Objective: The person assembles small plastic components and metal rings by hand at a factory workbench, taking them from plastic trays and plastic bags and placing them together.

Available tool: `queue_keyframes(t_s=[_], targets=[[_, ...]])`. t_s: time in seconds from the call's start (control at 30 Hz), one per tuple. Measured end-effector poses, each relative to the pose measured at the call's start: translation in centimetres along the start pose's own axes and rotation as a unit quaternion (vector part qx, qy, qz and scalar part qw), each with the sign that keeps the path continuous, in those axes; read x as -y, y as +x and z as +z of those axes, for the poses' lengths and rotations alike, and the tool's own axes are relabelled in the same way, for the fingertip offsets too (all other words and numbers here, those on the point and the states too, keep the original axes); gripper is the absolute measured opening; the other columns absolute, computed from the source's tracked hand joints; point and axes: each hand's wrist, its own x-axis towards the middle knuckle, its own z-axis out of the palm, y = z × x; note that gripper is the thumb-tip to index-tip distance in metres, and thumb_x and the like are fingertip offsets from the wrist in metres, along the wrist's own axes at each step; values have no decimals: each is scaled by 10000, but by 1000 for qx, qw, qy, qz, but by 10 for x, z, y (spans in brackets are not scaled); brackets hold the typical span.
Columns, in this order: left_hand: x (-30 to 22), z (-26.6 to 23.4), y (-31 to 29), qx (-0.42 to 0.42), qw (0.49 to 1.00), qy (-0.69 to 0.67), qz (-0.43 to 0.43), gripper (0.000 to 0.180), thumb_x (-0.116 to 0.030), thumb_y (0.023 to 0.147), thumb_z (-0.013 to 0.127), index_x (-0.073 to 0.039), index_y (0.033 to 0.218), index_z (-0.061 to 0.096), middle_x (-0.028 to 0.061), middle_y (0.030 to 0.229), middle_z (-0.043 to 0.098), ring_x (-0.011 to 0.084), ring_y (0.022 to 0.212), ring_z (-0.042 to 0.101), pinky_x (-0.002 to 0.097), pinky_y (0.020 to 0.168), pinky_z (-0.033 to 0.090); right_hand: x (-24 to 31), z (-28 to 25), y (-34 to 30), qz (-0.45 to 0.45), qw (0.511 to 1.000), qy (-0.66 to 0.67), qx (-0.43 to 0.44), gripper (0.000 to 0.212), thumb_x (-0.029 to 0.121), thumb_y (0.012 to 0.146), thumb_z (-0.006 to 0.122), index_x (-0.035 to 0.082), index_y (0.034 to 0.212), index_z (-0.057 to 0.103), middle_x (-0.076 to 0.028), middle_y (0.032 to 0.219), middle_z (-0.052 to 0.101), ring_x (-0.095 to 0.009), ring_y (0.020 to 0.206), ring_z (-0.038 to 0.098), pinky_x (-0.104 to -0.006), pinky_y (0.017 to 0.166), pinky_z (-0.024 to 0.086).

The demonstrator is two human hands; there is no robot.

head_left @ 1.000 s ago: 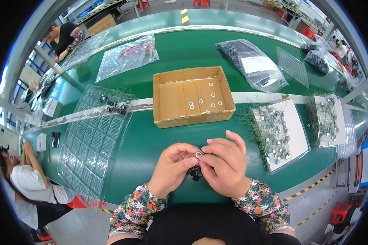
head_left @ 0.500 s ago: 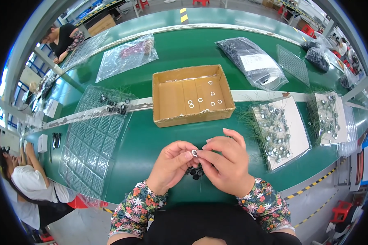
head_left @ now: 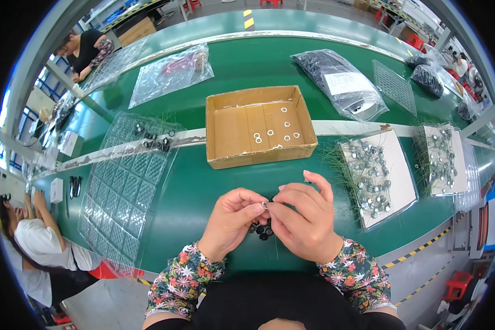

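Both my hands meet over the green table point(head_left: 187, 214), in front of the cardboard box. Thumb and forefinger of my left hand point(head_left: 231, 220) pinch a small round part with a white ring point(head_left: 265, 205). From the other side, the fingertips of my right hand point(head_left: 305, 220) close on the same part and partly cover it. Several small black round parts point(head_left: 264, 234) lie on the table just beneath my hands. Beyond them stands the open cardboard box point(head_left: 261, 160), with several loose white rings point(head_left: 270, 132) on its bottom.
At left, a clear blister tray point(head_left: 121, 192) carries several black parts point(head_left: 162, 144). Boards with wired round parts point(head_left: 374, 179) lie at right. Plastic bags point(head_left: 335, 82) rest toward the back. Co-workers point(head_left: 49, 236) sit along the left side.
The small ringed part has turned between my fingertips and shows less of its face. My hands have barely shifted; the box and trays stay put.
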Motion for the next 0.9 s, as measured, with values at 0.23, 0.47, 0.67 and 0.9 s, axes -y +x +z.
queue_keyframes(t_s=[0.23,0.47,0.67,0.9], targets=[[-1,2,0,-21,998,50,22,71,-7,857,597,1,926,613,98,889,652,142,781,626,270,694,523,0,-1,1,0,1000,-3,9,220,73,610,683,49,820,624,-44,867,572,-206,858,593,-466,937,375],[-2,2,0,-26,996,81,14,85,1,848,609,13,930,628,97,861,652,137,760,616,262,696,521,3,-2,2,5,1000,11,21,200,46,611,678,26,799,615,-56,874,572,-207,856,593,-439,931,400],[-2,2,0,-22,997,78,2,101,-5,846,616,16,943,634,92,851,648,135,755,612,260,699,519,6,-1,1,3,1000,9,10,189,34,623,670,-2,799,610,-81,868,575,-225,827,598,-426,905,440],[1,5,-2,-26,998,55,8,87,-11,854,608,20,933,628,97,866,645,144,757,608,268,708,520,9,2,0,-17,1000,-9,-6,176,-1,636,649,-33,804,609,-108,866,582,-235,795,605,-425,884,468]])
